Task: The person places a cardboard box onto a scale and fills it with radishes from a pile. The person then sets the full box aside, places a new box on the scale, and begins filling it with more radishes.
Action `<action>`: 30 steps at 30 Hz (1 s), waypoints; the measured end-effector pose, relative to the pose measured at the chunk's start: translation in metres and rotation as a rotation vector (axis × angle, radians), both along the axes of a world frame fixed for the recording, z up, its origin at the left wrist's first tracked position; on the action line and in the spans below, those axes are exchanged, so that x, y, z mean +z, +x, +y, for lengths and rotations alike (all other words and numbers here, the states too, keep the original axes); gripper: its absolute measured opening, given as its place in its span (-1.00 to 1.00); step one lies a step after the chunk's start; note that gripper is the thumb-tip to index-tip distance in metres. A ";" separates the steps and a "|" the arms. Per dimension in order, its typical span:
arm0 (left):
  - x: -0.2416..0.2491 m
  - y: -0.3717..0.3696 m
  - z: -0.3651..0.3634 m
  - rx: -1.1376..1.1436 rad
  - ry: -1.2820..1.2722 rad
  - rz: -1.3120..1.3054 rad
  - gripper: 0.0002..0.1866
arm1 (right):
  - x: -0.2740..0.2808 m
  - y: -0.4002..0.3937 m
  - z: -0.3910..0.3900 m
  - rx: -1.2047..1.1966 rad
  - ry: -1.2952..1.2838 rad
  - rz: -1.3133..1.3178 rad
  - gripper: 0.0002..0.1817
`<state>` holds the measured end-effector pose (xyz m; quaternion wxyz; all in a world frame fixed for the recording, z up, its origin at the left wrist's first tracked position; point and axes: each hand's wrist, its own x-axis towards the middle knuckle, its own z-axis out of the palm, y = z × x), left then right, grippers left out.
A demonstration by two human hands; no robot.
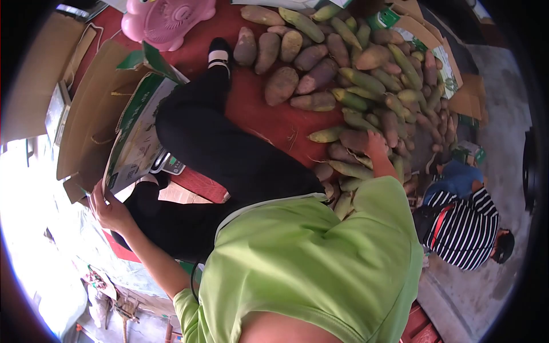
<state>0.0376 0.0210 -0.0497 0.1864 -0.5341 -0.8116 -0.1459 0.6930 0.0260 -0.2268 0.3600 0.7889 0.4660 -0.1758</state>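
Observation:
My left hand (pixel 108 214) is at the left, its fingers closed on the lower edge of an open cardboard box (pixel 132 137) with green and white printing. The box stands beside my bent leg with its flaps up. On the right, my right hand (pixel 377 146) reaches into a large pile of long radishes, fingers closed over the end of a reddish-brown radish (pixel 353 140). Its fingertips are partly hidden. A pale green radish (pixel 326 135) lies just beside it, and more green radishes (pixel 350 169) lie under my wrist.
The pile spreads over a red floor covering (pixel 251 108). A pink fan-like object (pixel 166 23) is at the top left. Another cardboard box (pixel 426 43) stands behind the pile. A person in a striped shirt (pixel 466 228) is at the right. A small scale-like device (pixel 173 166) lies near my leg.

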 end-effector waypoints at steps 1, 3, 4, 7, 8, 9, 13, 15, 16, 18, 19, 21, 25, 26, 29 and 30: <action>-0.001 -0.001 0.000 0.018 0.006 0.008 -0.82 | -0.002 0.002 -0.003 -0.018 -0.021 -0.007 -0.28; -0.004 -0.005 -0.001 -0.010 0.022 0.010 -0.80 | -0.007 -0.001 -0.014 -0.039 -0.033 -0.019 -0.30; -0.003 -0.004 -0.002 -0.016 0.021 0.006 -0.76 | -0.007 -0.007 -0.023 -0.041 -0.028 -0.022 -0.31; 0.002 0.001 0.000 -0.018 0.043 0.011 -0.75 | -0.079 0.022 -0.062 -0.257 0.130 0.012 -0.25; 0.003 0.003 0.000 -0.007 0.055 0.009 -0.75 | -0.092 0.027 -0.068 -0.363 0.188 0.037 -0.22; 0.002 0.003 0.001 -0.003 0.067 0.003 -0.75 | -0.082 0.015 -0.062 -0.416 0.187 0.039 -0.18; 0.002 0.000 -0.001 0.036 0.026 -0.022 -0.72 | -0.046 -0.017 -0.044 -0.445 0.158 0.046 -0.01; 0.007 0.004 -0.001 0.055 0.018 -0.025 -0.71 | -0.059 -0.012 -0.043 -0.493 0.150 0.038 0.03; 0.010 0.005 0.000 0.046 -0.001 -0.029 -0.71 | -0.074 -0.004 -0.046 -0.528 0.161 0.055 0.02; 0.012 0.005 -0.002 0.017 0.015 -0.017 -0.72 | -0.095 0.004 -0.055 -0.720 0.279 0.200 0.00; 0.013 0.005 -0.001 -0.001 0.022 -0.011 -0.73 | -0.087 -0.004 -0.051 -0.700 0.284 0.209 0.00; 0.015 0.004 -0.003 0.002 0.026 -0.006 -0.75 | -0.069 -0.023 -0.048 -0.768 0.403 0.195 -0.02; 0.019 0.002 -0.005 -0.049 0.019 0.020 -0.77 | -0.089 -0.012 -0.045 -0.968 0.499 0.320 -0.05; 0.019 0.001 -0.006 -0.063 0.013 0.015 -0.78 | -0.089 -0.009 -0.041 -1.131 0.418 0.452 -0.06; 0.021 0.001 -0.006 -0.081 0.013 -0.002 -0.78 | -0.032 -0.067 -0.008 -1.196 0.349 0.665 -0.14; 0.021 0.000 -0.007 -0.091 0.008 -0.011 -0.78 | -0.011 -0.095 0.009 -1.112 0.360 0.743 -0.20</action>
